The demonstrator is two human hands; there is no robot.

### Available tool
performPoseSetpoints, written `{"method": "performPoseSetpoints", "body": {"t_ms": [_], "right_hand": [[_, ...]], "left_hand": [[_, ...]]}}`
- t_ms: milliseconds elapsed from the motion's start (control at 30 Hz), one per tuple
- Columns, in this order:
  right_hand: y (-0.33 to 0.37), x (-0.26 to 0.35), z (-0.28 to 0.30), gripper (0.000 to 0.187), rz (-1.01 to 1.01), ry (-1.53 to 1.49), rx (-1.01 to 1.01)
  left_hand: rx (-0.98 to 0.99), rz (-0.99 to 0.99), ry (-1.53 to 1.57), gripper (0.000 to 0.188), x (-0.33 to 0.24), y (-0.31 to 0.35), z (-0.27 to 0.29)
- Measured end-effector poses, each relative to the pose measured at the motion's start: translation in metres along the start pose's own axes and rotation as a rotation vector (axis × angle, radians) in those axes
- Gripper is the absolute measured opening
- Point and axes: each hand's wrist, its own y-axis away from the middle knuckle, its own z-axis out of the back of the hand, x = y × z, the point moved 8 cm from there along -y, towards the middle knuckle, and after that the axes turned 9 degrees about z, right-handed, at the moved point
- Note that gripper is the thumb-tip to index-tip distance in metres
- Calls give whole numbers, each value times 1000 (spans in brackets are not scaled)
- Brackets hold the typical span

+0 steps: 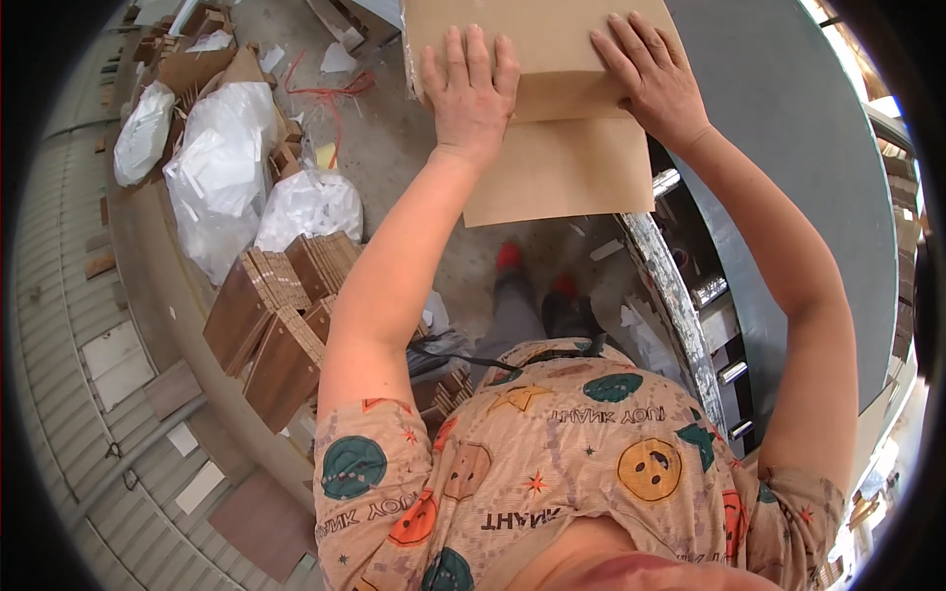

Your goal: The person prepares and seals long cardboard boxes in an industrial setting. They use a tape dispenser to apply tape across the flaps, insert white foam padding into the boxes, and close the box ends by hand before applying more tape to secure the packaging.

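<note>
A brown cardboard box (547,39) lies in front of me at the top of the view, cut off by the upper edge. One of its flaps (562,177) hangs down on the side toward me. My left hand (470,94) rests flat on the box's left part, its fingers stretched out and pointing away from me. On the right part lies my right hand (655,84), with the fingers spread over the cardboard and the thumb near the front fold. Neither hand grips anything that I can see.
A dark grey table or belt surface (788,148) curves along the right, beside a worn metal edge (670,286). To the left stand stacks of brown boards (271,325) and clear plastic bags (222,167) of white scraps. Red strapping (330,94) lies on the floor.
</note>
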Motion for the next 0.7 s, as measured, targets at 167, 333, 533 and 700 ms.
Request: {"method": "performPoseSetpoints", "body": {"t_ms": [167, 333, 533, 700], "right_hand": [[8, 2, -19, 101, -45, 78, 41], [47, 53, -5, 71, -248, -382, -212], [158, 189, -152, 52, -1456, -2278, 74], [90, 140, -136, 39, -1306, -2199, -391]], "left_hand": [[-144, 1, 92, 83, -4, 8, -4], [-310, 65, 30, 87, 6, 15, -18], [-403, 56, 14, 63, 7, 4, -13], [-438, 45, 55, 64, 24, 3, -16]]}}
